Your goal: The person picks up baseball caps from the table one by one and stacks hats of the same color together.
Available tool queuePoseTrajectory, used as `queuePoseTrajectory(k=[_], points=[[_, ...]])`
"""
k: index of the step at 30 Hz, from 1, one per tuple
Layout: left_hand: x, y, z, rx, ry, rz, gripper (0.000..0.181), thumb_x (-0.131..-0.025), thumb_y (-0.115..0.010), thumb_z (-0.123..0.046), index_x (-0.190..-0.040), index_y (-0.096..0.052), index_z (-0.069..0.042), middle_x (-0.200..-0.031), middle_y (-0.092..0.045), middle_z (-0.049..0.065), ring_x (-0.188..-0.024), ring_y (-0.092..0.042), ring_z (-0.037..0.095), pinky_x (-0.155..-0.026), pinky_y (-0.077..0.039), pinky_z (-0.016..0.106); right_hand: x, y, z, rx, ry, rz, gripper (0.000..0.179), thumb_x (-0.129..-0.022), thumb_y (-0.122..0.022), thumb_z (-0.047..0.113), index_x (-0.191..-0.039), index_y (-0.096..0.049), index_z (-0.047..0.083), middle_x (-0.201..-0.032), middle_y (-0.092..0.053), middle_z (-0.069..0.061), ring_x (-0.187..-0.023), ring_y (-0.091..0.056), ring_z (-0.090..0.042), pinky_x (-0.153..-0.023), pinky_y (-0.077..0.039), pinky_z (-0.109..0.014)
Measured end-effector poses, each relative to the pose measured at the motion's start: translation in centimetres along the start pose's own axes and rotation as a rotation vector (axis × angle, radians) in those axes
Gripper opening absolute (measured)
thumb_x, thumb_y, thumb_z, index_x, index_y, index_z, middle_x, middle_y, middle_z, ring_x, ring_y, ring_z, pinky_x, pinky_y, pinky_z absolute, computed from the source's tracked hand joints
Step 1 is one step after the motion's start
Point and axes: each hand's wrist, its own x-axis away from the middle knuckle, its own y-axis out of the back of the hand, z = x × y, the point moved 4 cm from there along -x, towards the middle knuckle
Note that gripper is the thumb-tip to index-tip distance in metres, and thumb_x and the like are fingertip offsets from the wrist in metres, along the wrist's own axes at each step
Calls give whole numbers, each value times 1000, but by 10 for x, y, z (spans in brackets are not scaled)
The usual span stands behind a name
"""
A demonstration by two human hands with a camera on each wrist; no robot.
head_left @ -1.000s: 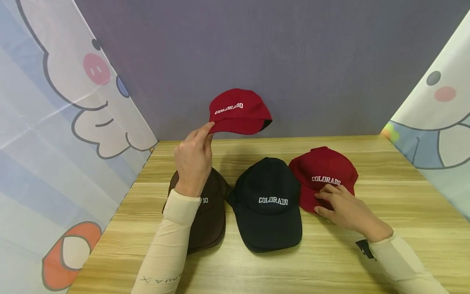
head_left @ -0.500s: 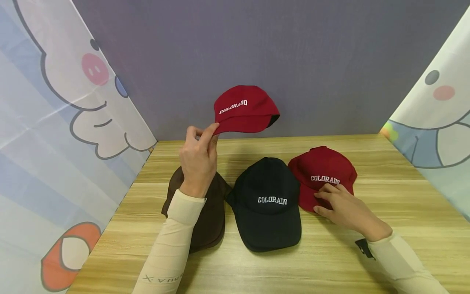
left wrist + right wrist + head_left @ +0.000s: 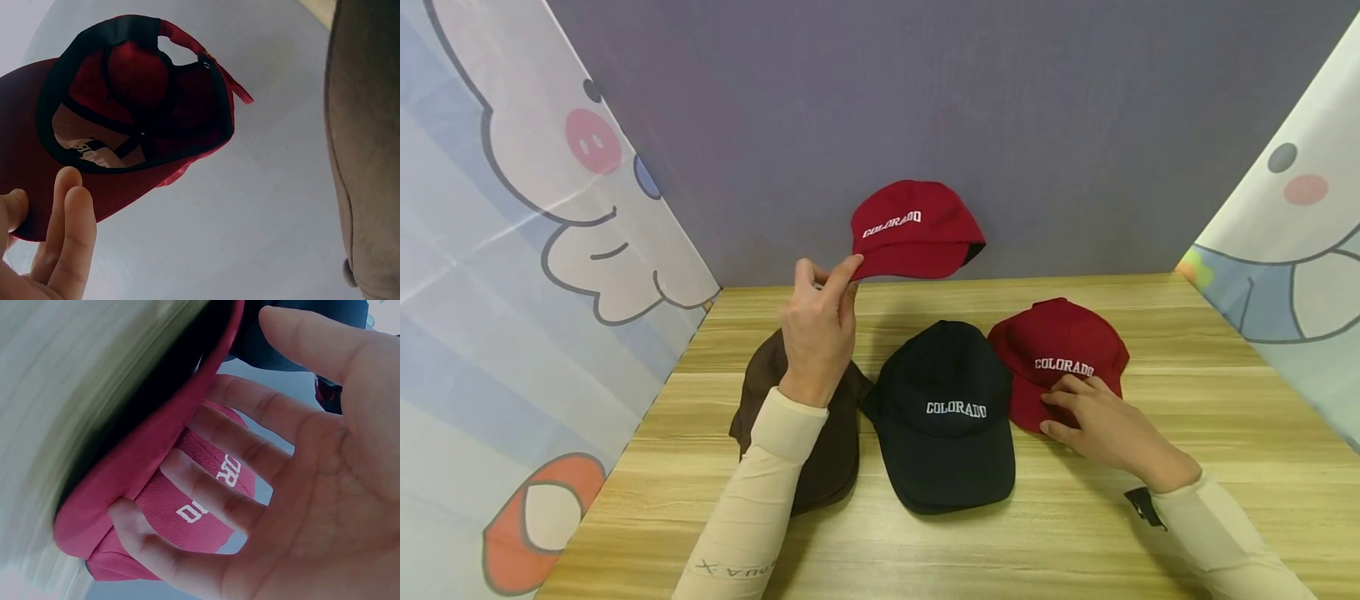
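Observation:
My left hand (image 3: pixel 820 329) pinches one corner of the brim of a red cap (image 3: pixel 917 225) lettered COLORADO, holding it up in front of the grey backing. In the left wrist view this cap (image 3: pixel 137 78) shows its hollow underside and back strap. On the table, another red COLORADO cap (image 3: pixel 1060 333) lies at the right. The fingertips of my right hand (image 3: pixel 1108 429) rest on its brim (image 3: pixel 125 462), the thumb apart from it in the right wrist view. A black COLORADO cap (image 3: pixel 946 450) lies in the middle, a brown cap (image 3: pixel 831 467) to its left, partly behind my left arm.
The wood-grain table (image 3: pixel 1187 375) ends at a grey upright panel (image 3: pixel 1037 125). Cartoon-printed sheets (image 3: pixel 512 350) close off both sides. The caps on the table lie side by side, their edges meeting or nearly so.
My left hand has carried the raised red cap to the right, lifting slightly and then dipping. The right hand and the caps on the table have stayed put.

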Motion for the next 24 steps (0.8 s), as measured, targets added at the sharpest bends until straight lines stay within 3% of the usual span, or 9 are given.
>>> queuePoseTrajectory(k=[17, 24], points=[[3, -6, -8, -7, -8, 40, 30, -106, -53, -19, -134, -66, -18, -89, -51, 15, -45, -48, 22, -40, -42, 32, 2, 4, 1, -9, 6, 6, 40, -88, -79, 28, -119, -74, 4, -117, -66, -7, -108, -58, -33, -88, -55, -53], [3, -8, -13, -3, -8, 63, 27, -107, -52, -14, -130, -66, -12, -90, -51, 14, -41, -41, 19, -39, -40, 29, 2, 4, 0, -6, -3, 10, 40, -88, -78, 29, -119, -73, 5, -117, -65, -7, -108, -57, -32, -86, -55, -52]])
